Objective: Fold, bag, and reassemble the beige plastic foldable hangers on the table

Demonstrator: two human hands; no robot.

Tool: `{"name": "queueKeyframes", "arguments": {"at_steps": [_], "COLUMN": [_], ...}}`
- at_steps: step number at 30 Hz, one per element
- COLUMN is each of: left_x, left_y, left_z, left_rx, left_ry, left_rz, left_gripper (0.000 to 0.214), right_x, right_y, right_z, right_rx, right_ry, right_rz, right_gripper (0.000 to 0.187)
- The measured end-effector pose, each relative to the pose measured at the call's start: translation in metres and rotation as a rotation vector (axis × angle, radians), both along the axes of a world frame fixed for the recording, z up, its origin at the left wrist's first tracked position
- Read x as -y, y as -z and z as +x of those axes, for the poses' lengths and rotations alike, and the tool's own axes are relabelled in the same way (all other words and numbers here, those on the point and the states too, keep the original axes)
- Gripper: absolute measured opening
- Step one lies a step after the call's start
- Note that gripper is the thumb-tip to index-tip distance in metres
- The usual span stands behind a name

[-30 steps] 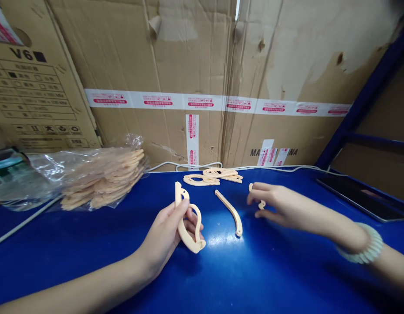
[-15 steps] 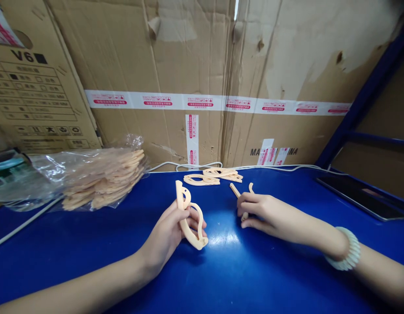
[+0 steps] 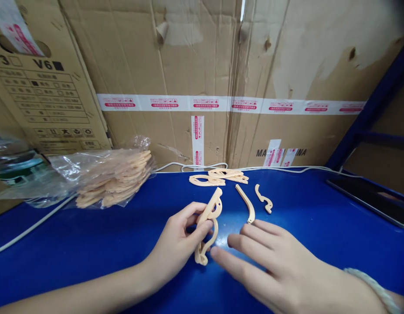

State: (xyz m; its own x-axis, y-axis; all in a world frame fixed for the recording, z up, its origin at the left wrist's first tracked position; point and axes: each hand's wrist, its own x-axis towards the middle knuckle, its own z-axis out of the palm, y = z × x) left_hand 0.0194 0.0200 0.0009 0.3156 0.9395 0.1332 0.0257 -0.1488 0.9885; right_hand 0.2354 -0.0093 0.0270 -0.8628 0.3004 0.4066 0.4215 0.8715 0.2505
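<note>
My left hand point(image 3: 177, 244) pinches a peach plastic hook-shaped part point(image 3: 208, 222) and holds it tilted, its lower end near the blue tabletop point(image 3: 90, 244). My right hand point(image 3: 273, 266) lies just right of it with fingers stretched out and apart, holding nothing, fingertips close to the part's lower end. Behind my right hand lie a long curved peach strip point(image 3: 246, 203) and a small peach hook piece point(image 3: 263, 199). Further back is a small pile of finished peach parts point(image 3: 218, 176).
A clear plastic bag of several peach parts point(image 3: 113, 179) lies at the left. Taped cardboard boxes point(image 3: 202, 78) stand along the back. A white cable point(image 3: 32, 224) runs along the table's back edge. A dark tablet point(image 3: 371, 200) lies at the right. A bottle point(image 3: 12, 163) shows at far left.
My right hand let go of the curved strip, which now lies on the table, and came back toward me beside the held part. My left hand tilted the part rightward.
</note>
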Motion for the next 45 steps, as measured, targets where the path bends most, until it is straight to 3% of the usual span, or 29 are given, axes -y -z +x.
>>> {"name": "queueKeyframes", "arguments": {"at_steps": [4, 9, 12, 16, 19, 23, 26, 30, 35, 39, 42, 45], "left_x": [-0.001, 0.000, 0.002, 0.005, 0.006, 0.005, 0.004, 0.000, -0.003, -0.001, 0.000, 0.002], "left_y": [-0.002, -0.005, -0.006, -0.007, -0.005, -0.002, -0.002, -0.002, 0.005, 0.009, 0.007, 0.004], "left_z": [0.001, 0.001, 0.000, -0.002, -0.004, -0.007, -0.007, -0.008, -0.010, -0.010, -0.010, -0.009], "left_rx": [0.000, -0.002, -0.024, -0.117, -0.203, -0.200, -0.229, -0.384, -0.739, -0.932, -1.021, -1.071], "left_ry": [-0.011, -0.095, -0.126, -0.084, -0.110, -0.132, -0.149, -0.179, -0.045, -0.015, 0.023, 0.024], "left_rz": [-0.048, -0.025, 0.005, 0.099, 0.229, 0.318, 0.347, 0.542, 0.930, 1.235, 1.352, 1.442], "left_gripper": [0.021, 0.021, 0.020, 0.017, 0.013, 0.013, 0.014, 0.015, 0.023, 0.031, 0.035, 0.037], "right_x": [-0.004, -0.008, -0.002, -0.001, -0.007, -0.014, -0.018, -0.022, -0.020, -0.014, -0.010, -0.005], "right_y": [0.007, 0.012, 0.006, -0.001, -0.001, -0.001, 0.001, 0.008, 0.016, 0.021, 0.022, 0.020], "right_z": [-0.003, -0.003, 0.001, 0.007, 0.008, 0.005, 0.002, 0.001, -0.001, -0.004, -0.005, -0.006], "right_rx": [0.074, 0.041, -0.157, -0.497, -0.631, -0.868, -1.030, -0.978, -0.783, -0.708, -0.646, -0.600], "right_ry": [0.104, 0.149, 0.151, 0.137, 0.062, 0.103, 0.179, 0.197, 0.177, 0.184, 0.229, 0.321], "right_rz": [-0.021, -0.118, -0.387, -0.847, -1.109, -1.202, -1.209, -1.419, -1.706, -1.920, -1.927, -1.785], "right_gripper": [0.039, 0.020, 0.015, 0.045, 0.039, 0.019, 0.019, 0.037, 0.043, 0.051, 0.052, 0.047]}}
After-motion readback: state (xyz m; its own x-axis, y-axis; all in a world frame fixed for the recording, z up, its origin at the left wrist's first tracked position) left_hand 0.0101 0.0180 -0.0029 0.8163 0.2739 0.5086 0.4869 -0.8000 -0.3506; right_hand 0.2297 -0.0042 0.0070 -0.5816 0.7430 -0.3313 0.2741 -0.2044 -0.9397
